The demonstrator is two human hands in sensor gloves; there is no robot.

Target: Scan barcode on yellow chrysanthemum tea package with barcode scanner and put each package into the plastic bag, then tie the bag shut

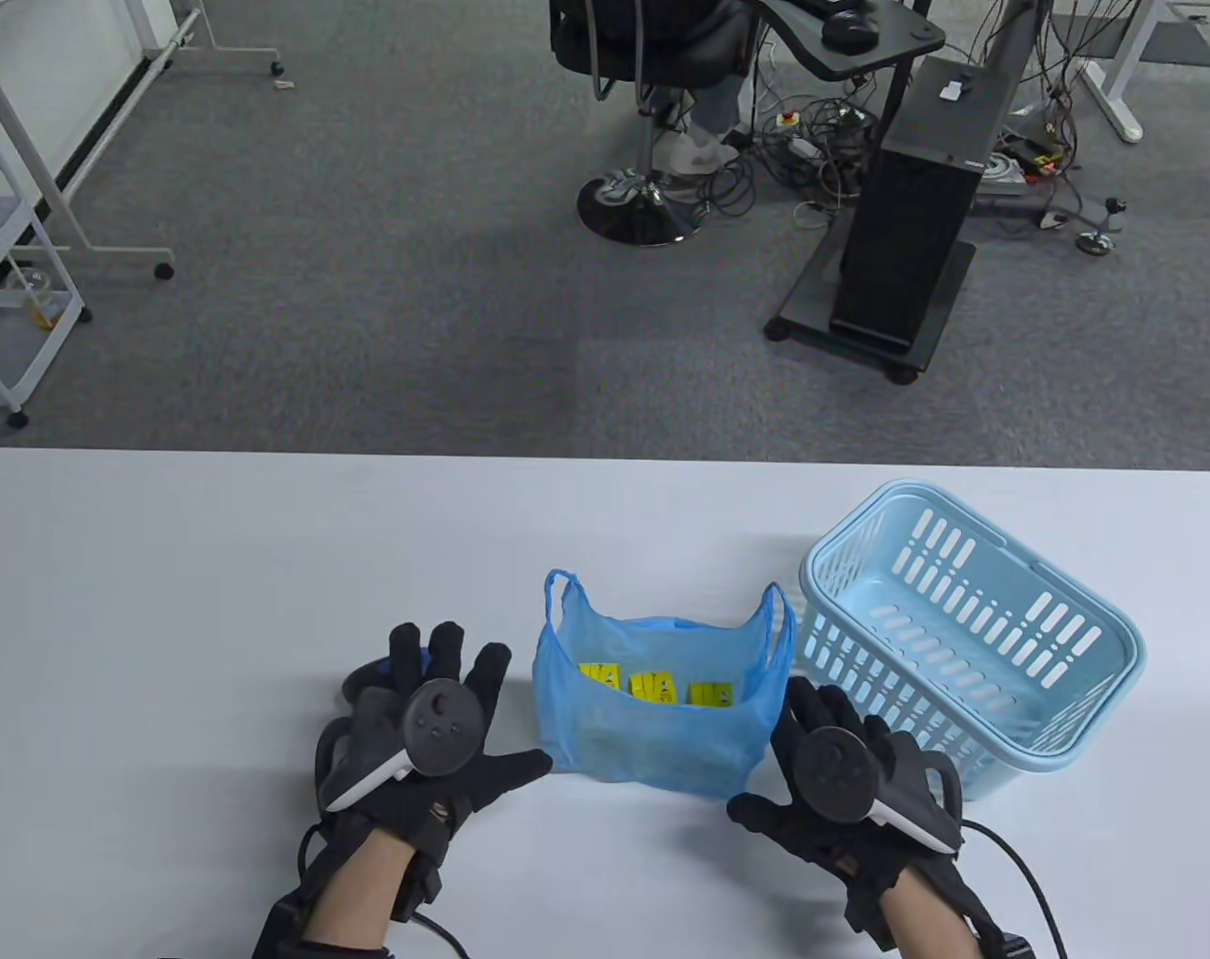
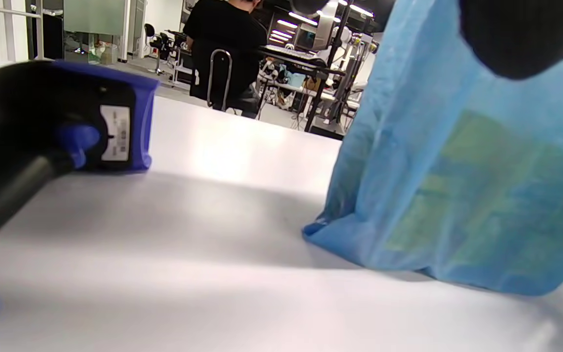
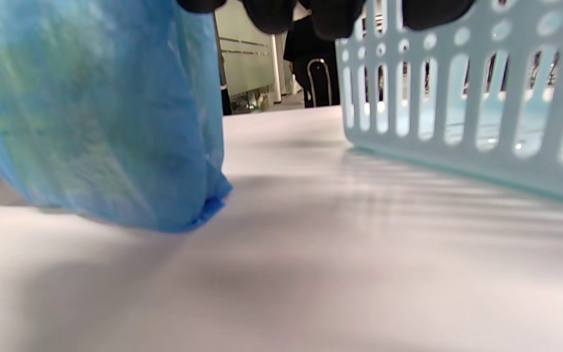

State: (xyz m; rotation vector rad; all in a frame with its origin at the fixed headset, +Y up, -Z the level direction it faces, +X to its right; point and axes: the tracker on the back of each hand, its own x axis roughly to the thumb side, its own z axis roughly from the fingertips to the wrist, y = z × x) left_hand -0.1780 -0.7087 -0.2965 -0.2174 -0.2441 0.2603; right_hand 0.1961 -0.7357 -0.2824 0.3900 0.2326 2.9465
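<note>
Blue and thin, the plastic bag (image 1: 654,714) stands open on the white table (image 1: 215,559), between the two gloved hands, with its two handle loops standing up at the far corners. Inside the bag, three yellow chrysanthemum tea packages (image 1: 654,685) lie in a row; in the wrist views they show only as yellow-green patches through the plastic. The left hand (image 1: 435,744) is at the left side of the bag, palm down, its fingers straight and spread wide, and it holds nothing; its thumb points toward the bag, close to the near left corner, but I cannot tell if it touches the plastic. The barcode scanner (image 2: 56,122), black with a blue head, lies on the table under and just beyond the left hand; in the table view only a small part of it is seen past the fingers. The right hand (image 1: 839,774) is at the right side of the bag, also flat with the fingers spread and holding nothing, and its fingers reach to the near right corner of the bag. A light blue basket (image 1: 974,639) with slotted walls stands just to the right of the bag, beside the right hand.
</note>
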